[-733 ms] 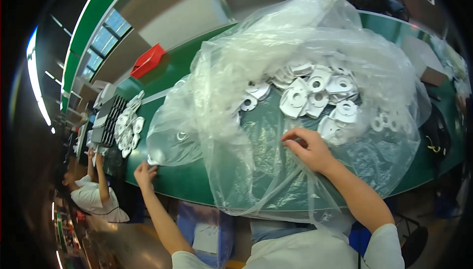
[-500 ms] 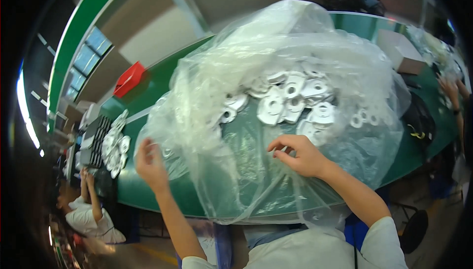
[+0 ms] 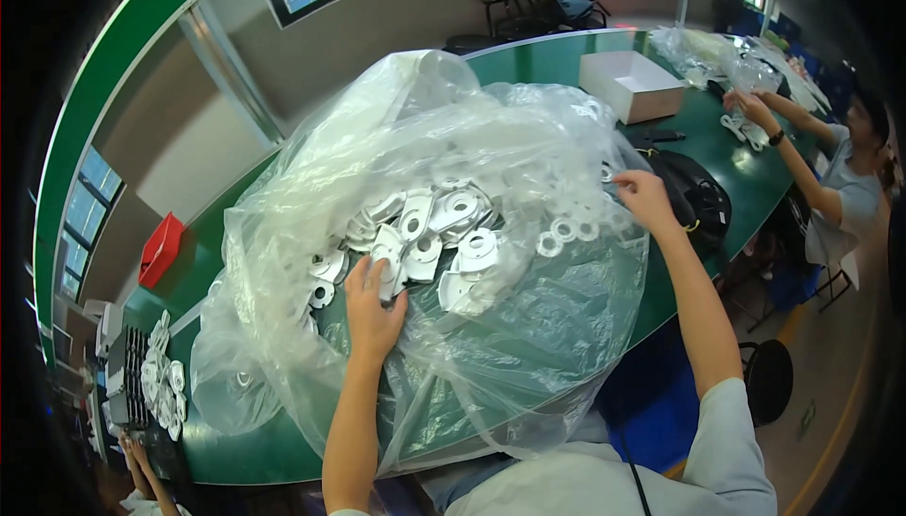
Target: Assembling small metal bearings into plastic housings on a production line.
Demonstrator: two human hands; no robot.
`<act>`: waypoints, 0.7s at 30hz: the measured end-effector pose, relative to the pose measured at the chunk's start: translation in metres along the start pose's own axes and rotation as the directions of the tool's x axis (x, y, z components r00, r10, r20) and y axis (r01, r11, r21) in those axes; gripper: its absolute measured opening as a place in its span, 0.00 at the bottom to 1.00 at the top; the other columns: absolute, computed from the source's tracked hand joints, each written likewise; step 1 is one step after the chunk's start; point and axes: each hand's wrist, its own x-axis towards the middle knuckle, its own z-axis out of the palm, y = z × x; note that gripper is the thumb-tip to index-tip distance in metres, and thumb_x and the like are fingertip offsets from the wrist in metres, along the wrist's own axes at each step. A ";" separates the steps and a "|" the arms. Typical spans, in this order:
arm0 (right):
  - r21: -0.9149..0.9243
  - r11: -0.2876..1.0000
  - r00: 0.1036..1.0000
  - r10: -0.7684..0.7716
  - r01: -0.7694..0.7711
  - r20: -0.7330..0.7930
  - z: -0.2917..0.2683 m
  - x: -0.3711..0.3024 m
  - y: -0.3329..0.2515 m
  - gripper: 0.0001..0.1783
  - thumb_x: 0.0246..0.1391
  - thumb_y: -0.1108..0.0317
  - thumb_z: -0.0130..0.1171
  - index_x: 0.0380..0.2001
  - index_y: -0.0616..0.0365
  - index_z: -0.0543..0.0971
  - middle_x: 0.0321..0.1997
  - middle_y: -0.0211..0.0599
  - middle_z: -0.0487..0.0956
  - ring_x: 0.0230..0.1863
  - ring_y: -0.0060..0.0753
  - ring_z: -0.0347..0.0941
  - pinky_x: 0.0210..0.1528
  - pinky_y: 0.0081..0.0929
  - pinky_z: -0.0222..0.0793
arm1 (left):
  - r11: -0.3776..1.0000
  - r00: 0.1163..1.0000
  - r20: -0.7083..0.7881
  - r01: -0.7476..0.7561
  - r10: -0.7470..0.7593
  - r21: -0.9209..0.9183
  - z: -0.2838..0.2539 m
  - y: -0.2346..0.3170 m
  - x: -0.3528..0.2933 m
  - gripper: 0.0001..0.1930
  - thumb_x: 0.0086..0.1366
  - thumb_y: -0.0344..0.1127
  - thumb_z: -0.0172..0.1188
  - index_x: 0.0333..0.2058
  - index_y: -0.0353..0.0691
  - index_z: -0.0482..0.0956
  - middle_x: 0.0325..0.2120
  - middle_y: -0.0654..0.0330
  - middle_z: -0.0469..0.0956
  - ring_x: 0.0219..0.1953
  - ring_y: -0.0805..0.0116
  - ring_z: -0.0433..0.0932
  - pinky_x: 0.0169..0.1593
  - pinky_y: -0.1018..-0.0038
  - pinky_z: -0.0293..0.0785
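A big clear plastic bag (image 3: 311, 167) lies spread and opened on the green table. Inside it is a heap of white plastic parts (image 3: 458, 209), flat and rounded with a round hole. At the near left of the heap, my left hand (image 3: 371, 318) has its thumb and fingers around one white part (image 3: 385, 252). My right hand (image 3: 646, 203) is at the bag's right edge, its fingertips pinched at a small white ring (image 3: 607, 173). Several similar rings (image 3: 563, 229) lie in the bag's right side, seen through the film.
On the green table (image 3: 528, 61) stand a white box (image 3: 630, 86) at the back right and a red bin (image 3: 161, 250) at the left. A black bag (image 3: 694, 197) lies beside my right hand. More white parts (image 3: 164, 379) are stacked far left. A co-worker (image 3: 835, 171) handles white pieces at the right.
The view has turned to the right. My left hand has come from the bag's left side onto the heap. My right hand has moved from the front middle to the bag's right edge.
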 end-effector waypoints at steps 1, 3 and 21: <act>0.020 0.999 0.993 -0.029 0.026 0.119 0.007 0.001 -0.008 0.13 0.40 0.73 0.61 0.35 0.59 0.81 0.32 0.45 0.78 0.33 0.39 0.76 0.36 0.29 0.70 | 1.000 1.000 0.008 0.005 -0.005 0.014 -0.003 -0.001 -0.002 0.27 0.48 0.29 0.63 0.50 0.38 0.70 0.54 0.45 0.65 0.55 0.46 0.63 0.58 0.60 0.60; -0.102 0.993 0.970 -0.029 0.055 0.242 0.014 0.006 -0.005 0.18 0.38 0.70 0.65 0.37 0.56 0.81 0.35 0.44 0.77 0.36 0.41 0.75 0.39 0.30 0.70 | 1.000 1.000 0.003 -0.004 0.004 -0.008 -0.001 -0.004 -0.004 0.23 0.50 0.27 0.57 0.48 0.35 0.70 0.52 0.43 0.67 0.54 0.44 0.64 0.58 0.60 0.60; 0.320 0.947 0.960 0.106 -0.018 -0.260 -0.011 0.016 -0.116 0.11 0.44 0.67 0.66 0.28 0.64 0.81 0.19 0.33 0.78 0.21 0.19 0.71 0.26 0.18 0.66 | 0.876 0.918 -0.038 0.365 -0.395 -0.315 -0.062 -0.058 -0.020 0.11 0.59 0.35 0.60 0.35 0.31 0.81 0.18 0.65 0.75 0.22 0.81 0.66 0.25 0.79 0.61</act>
